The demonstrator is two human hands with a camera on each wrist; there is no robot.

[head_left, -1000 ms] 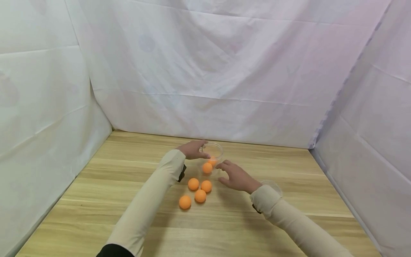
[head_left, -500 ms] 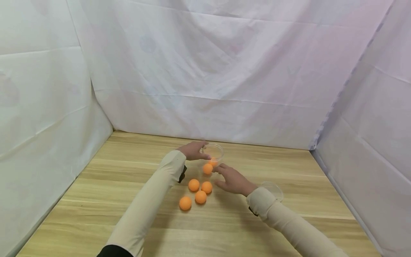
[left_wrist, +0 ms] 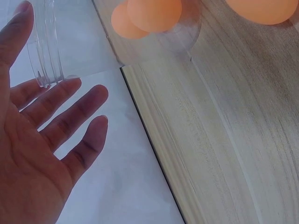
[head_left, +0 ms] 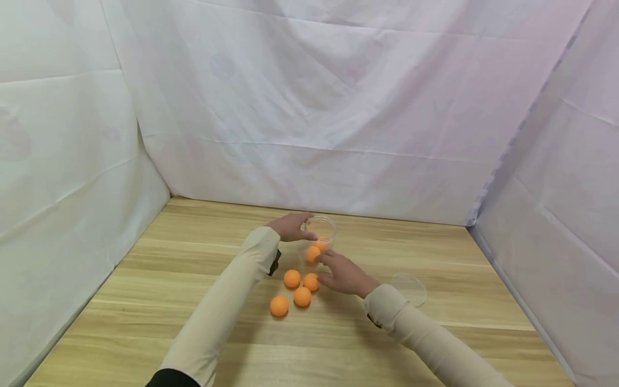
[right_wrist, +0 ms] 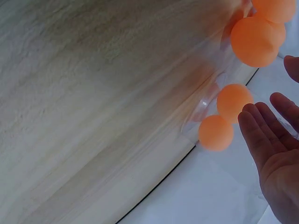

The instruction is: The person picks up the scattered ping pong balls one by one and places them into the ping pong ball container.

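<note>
Seen from the head camera, the left hand [head_left: 290, 226] rests against the left side of a clear plastic jar [head_left: 322, 228] standing far out on the wooden table [head_left: 145, 301], thumb and fingers loosely spread along its wall. Orange shows through the jar's base; how many balls lie inside cannot be told from this view. The right hand [head_left: 342, 274] reaches in just below the jar, fingers straight and slightly apart, tips beside an orange ball [head_left: 312, 253] at the jar's foot. Four more orange balls sit in a loose cluster nearer the person: one to the left [head_left: 292, 278], one beside the right hand's fingers [head_left: 310, 281], one below these [head_left: 302, 296], and the nearest one [head_left: 279, 305]. A clear lid [head_left: 409, 288] lies flat on the table to the right of the right sleeve, well apart from the jar.

Left wrist view: the left hand [left_wrist: 37, 154] is open, palm showing, fingers [left_wrist: 70, 116] straight and parted, with the jar's ridged neck [left_wrist: 44, 51] touching the thumb side. Two orange balls [left_wrist: 149, 16] appear through the jar wall.

Right wrist view: the right hand [right_wrist: 275, 149] is open, holding nothing, fingers extended near the jar. Two orange balls [right_wrist: 224, 116] show through the clear plastic, and another ball [right_wrist: 258, 41] sits above them
</note>
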